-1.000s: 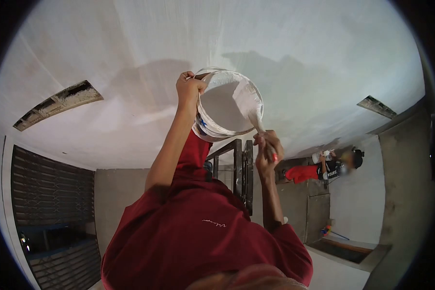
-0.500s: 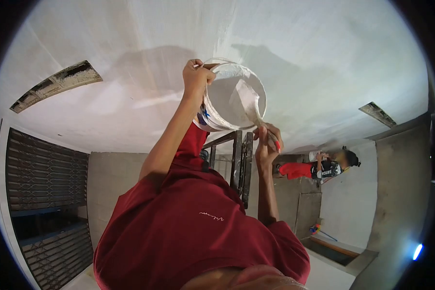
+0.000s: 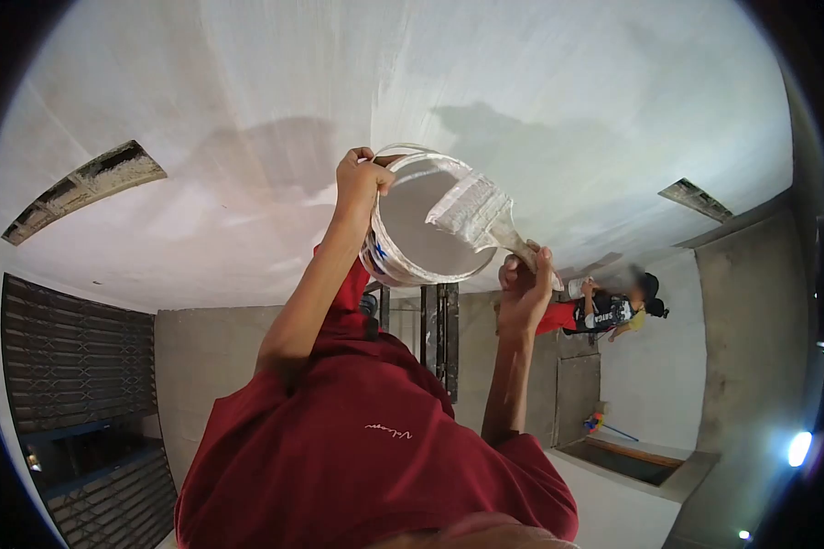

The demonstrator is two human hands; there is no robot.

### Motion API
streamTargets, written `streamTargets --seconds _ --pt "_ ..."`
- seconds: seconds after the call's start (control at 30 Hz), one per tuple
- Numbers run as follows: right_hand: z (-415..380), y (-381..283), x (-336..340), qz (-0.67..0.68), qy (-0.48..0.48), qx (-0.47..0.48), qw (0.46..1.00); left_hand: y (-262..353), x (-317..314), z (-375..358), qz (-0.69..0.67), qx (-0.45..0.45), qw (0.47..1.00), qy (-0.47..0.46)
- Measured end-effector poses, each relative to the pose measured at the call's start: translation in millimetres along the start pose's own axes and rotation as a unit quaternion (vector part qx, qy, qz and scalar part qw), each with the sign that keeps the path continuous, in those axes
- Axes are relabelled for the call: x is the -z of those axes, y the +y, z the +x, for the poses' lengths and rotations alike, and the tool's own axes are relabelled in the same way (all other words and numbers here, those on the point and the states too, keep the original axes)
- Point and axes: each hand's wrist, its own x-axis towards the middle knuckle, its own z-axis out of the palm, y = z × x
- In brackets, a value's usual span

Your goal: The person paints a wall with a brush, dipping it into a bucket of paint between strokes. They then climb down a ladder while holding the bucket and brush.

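The pale wall (image 3: 558,91) fills the far side, streaked and unevenly toned, with rough recesses left and right. White material coats much of it, though the variations in tone leave it unclear whether the surface is finished, and no clear limit shows between coated and uncoated parts. On the near side is the wearer's dark red shirt (image 3: 357,457); a slatted metal gate (image 3: 73,357) stands at left. At right, beyond the arm, another person (image 3: 604,318) holds a pale container.

The white bucket (image 3: 386,259) is up in front of the wall, its mouth tilted toward the camera. Pale smears mark its rim, but how much it holds cannot be told. The wide brush (image 3: 474,206) lies across the right part of that mouth, its bristles thickly whitened, off the wall. The left hand (image 3: 360,174) has its fingers hooked around the bucket's left rim. The right hand (image 3: 526,293) grasps the brush handle between thumb and fingers.
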Motion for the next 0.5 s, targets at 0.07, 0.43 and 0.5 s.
streamTargets --seconds 0.07,0.43,0.5 --pt "-6 -5 12 0.021 0.011 -0.025 0.999 -11 -1 -8 -0.015 0.021 1.000 -0.003" --pt "3 -17 49 0.124 -0.044 -0.096 0.987 -77 12 8 -0.031 0.085 0.996 -0.019" --pt "0 -18 53 0.038 -0.049 -0.050 0.997 -69 1 -4 -0.031 0.085 0.996 0.010"
